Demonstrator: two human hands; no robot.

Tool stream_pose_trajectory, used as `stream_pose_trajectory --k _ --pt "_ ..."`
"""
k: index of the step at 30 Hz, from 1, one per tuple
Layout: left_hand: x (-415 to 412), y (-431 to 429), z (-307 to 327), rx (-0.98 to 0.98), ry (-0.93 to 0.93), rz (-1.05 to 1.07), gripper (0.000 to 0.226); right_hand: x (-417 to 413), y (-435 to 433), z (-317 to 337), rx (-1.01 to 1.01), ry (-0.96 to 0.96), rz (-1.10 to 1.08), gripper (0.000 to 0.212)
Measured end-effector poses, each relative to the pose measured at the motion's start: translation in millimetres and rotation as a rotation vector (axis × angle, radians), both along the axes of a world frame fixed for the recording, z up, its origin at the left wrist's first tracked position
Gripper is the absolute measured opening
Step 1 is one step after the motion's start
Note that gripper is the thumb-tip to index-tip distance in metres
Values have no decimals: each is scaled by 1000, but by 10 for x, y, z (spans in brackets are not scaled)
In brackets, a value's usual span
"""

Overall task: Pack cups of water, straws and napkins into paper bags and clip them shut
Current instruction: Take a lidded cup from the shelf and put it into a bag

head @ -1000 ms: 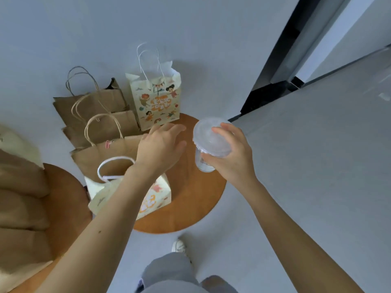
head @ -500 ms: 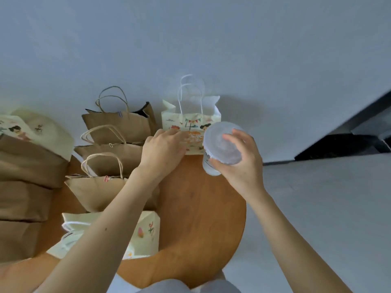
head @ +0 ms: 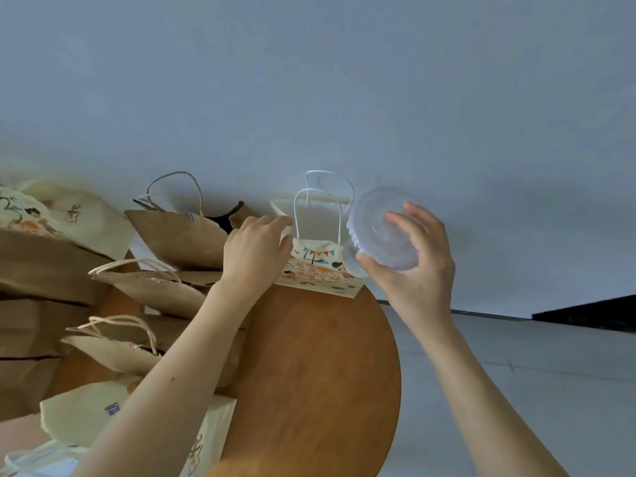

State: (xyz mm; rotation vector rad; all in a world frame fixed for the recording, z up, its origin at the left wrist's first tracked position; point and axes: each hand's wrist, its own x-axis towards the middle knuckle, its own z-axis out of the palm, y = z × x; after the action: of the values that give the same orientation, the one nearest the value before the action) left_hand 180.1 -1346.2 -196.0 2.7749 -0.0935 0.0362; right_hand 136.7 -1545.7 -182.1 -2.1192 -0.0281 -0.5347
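Clamping the lidded cup point(head: 382, 228) in the right grip point(head: 420, 270), aloft just beside the printed bag point(head: 316, 270) at the surface's point(head: 309, 356) far edge; reaching the left grip point(head: 254, 256) to its rim, pinching or merely touching unclear. Next, probably: spreading the mouth, lowering the cup in upright.

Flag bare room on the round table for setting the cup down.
Free: bare wood of the round table, bordered by the printed bag at the far edge, the brown bags on its left, and its right rim. Crowded: the left side, bags overlapping.
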Motion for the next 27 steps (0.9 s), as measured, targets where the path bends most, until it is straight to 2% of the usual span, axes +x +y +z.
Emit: stream_pose_trajectory --k 4,11,13,16,18,21,27 --pt "345 -25 -207 -24 -9 50 28 258 -49 -20 7 -28 -15 49" --pt "700 -68 -575 -88 129 17 30 576 -89 -197 -22 -11 -33 50" --pt "723 -31 -618 -26 217 -42 44 611 -81 -271 -30 4 -27 49" --pt "756 33 -635 153 435 -166 95 637 -49 -334 -28 15 -24 49" --pt "774 60 -633 252 510 -227 121 649 -19 -337 -23 11 -17 49" --pt "772 78 -642 308 567 -269 135 677 35 -316 -33 5 -2 50" --pt "737 82 -672 234 557 -262 142 731 258 -413 -36 17 84 50"
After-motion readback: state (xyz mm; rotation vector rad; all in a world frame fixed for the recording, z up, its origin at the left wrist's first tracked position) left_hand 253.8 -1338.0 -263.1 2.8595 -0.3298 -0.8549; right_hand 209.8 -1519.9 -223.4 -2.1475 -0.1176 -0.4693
